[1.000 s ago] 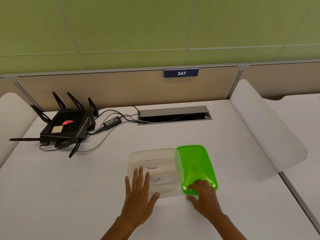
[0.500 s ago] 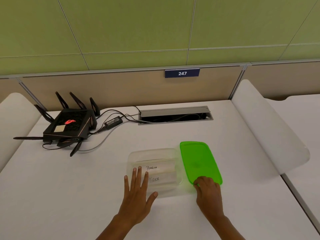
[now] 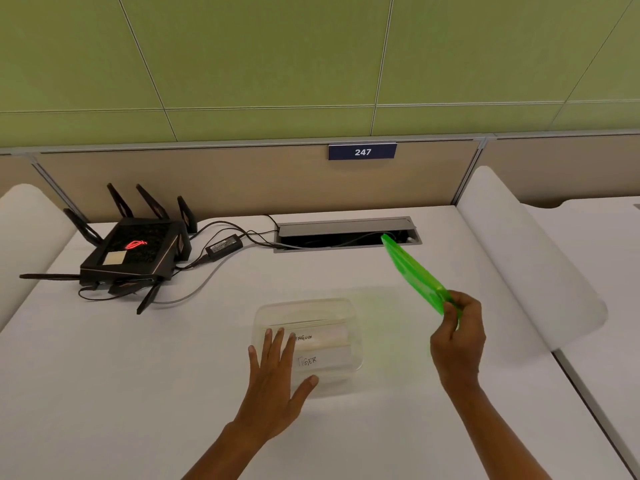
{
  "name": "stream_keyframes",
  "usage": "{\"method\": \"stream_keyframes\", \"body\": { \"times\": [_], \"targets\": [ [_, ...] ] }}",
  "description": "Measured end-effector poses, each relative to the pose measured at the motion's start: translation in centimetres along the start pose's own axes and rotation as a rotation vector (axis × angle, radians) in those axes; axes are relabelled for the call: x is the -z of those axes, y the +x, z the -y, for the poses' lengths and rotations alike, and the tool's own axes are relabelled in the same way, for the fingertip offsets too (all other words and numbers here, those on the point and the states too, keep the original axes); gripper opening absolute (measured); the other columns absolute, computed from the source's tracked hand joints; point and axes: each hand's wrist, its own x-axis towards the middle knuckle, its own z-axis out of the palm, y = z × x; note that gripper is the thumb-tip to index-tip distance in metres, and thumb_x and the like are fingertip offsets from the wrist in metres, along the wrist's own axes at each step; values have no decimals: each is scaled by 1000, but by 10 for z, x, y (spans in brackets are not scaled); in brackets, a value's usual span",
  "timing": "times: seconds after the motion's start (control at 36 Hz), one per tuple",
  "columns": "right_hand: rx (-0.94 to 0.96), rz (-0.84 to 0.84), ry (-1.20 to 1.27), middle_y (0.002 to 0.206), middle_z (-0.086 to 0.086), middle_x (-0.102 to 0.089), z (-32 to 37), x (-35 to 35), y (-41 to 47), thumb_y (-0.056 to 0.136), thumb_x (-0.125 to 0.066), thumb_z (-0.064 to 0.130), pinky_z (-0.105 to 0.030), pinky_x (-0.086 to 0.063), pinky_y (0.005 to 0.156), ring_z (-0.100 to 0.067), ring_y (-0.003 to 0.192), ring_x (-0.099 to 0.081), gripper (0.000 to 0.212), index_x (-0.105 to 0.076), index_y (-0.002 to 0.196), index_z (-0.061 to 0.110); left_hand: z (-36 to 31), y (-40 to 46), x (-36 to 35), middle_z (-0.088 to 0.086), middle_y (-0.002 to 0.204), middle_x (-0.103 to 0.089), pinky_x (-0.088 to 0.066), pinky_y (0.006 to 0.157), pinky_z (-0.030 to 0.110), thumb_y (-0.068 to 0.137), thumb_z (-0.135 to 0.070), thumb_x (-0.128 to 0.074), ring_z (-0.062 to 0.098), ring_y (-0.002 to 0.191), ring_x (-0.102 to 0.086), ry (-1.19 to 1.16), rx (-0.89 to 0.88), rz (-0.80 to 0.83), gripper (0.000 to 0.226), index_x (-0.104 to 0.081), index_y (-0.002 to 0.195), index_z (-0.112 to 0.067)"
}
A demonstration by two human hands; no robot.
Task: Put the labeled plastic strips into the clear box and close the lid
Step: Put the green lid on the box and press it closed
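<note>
**Lid in the air, box uncovered on the white desk**

White desk (image 3: 104,393) fills the lower frame, backed by a beige partition and green wall panels. Just below frame centre sits the clear box (image 3: 308,344), uncovered, with two labeled strips (image 3: 322,348) lying inside, one reading "PENGUIN" and one "TIGER". The left hand (image 3: 277,379) lies flat with straight fingers over the box's left edge, thumb against its near wall, partly hiding the first label. To the right of the box, the right hand (image 3: 457,337) pinches one end of the green lid (image 3: 412,271), which is raised off the desk and tilted edge-on, its far end reaching up toward the cable tray (image 3: 346,233) set in the desk at centre. A black router (image 3: 133,251) with antennas stands at the left, its power adapter (image 3: 224,244) and cables trailing to the tray. A blue "247" sign (image 3: 362,152) is fixed on the partition.
</note>
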Motion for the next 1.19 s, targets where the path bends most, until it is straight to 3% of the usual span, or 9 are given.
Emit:
{"method": "stream_keyframes", "body": {
  "times": [0.14, 0.22, 0.31, 0.47, 0.56, 0.75, 0.89, 1.0, 1.19],
  "targets": [
    [-51, -55, 135, 104, -6, -65, 24, -11, 12, 106, -47, 9, -7, -43, 77, 2, 91, -59, 14, -56, 115, 15, -13, 18, 23, -9, 171, -18, 3, 130, 45, 99, -62, -51, 7, 160, 3, -420, 96, -78, 82, -15, 164, -28],
    [-119, -63, 251, 106, -10, -70, 32, -24, 15, 105, -47, 22, -28, -53, 85, -22, 98, -67, 12, -56, 113, 23, -18, 34, 39, -5, 162, -38, -21, 126, 30, 97, -48, -62, 11, 153, -30, -581, 170, -185, 74, -30, 160, -25],
    [-215, -38, 347, 103, -10, -73, 45, -36, 13, 107, -48, 21, -46, -57, 82, -33, 95, -71, 12, -58, 113, 19, -15, 50, 49, -5, 152, -50, -41, 116, 34, 94, -52, -63, 11, 138, -51, -696, 191, -228, 74, -38, 158, -25],
    [-349, 50, 395, 98, -2, -75, 65, -57, 2, 108, -49, 15, -40, -57, 70, -22, 84, -75, 14, -61, 112, 18, -9, 70, 69, -3, 138, -60, -52, 94, 24, 102, -23, -62, 10, 118, -64, -786, 183, -292, 56, -44, 156, -23],
    [-428, 83, 407, 94, 1, -74, 69, -68, -3, 107, -51, 14, -36, -59, 66, -17, 80, -74, 13, -64, 110, 17, 3, 72, 72, 1, 122, -65, -60, 86, 33, 102, -15, -62, 15, 104, -68, -746, 196, -346, 50, -53, 151, -22],
    [-696, 100, 483, 101, -10, -75, 48, -90, -8, 96, -71, 12, -32, -63, 60, -21, 79, -70, 17, -77, 110, 5, 30, 62, 68, -6, 103, -67, -52, 74, 21, 95, -11, -70, 5, 88, -65, -679, 287, -363, 43, -68, 136, -24],
    [-775, 212, 394, 108, -6, -77, 28, -107, -14, 93, -73, 9, -39, -64, 77, -17, 79, -72, 21, -78, 113, 6, 43, 55, 61, 0, 106, -67, -51, 75, 25, 93, -13, -73, 11, 78, -65, -661, 349, -337, 38, -72, 130, -21],
    [-685, 354, 171, 77, -2, -73, 19, -113, -22, 90, -64, 9, -35, -54, 77, -17, 79, -64, 27, -83, 104, 22, 53, 52, 53, 0, 108, -65, -48, 74, 23, 94, -15, -72, 12, 79, -65, -634, 387, -295, 38, -71, 132, -20],
    [-513, 553, -179, 127, -10, -73, 16, -121, -25, 95, -60, 14, -37, -51, 101, -27, 115, -66, 41, -67, 136, 15, 59, 51, 41, 6, 114, -63, -47, 80, 28, 96, -13, -68, 11, 78, -63, -612, 441, -273, 39, -70, 135, -20]
  ]
}}
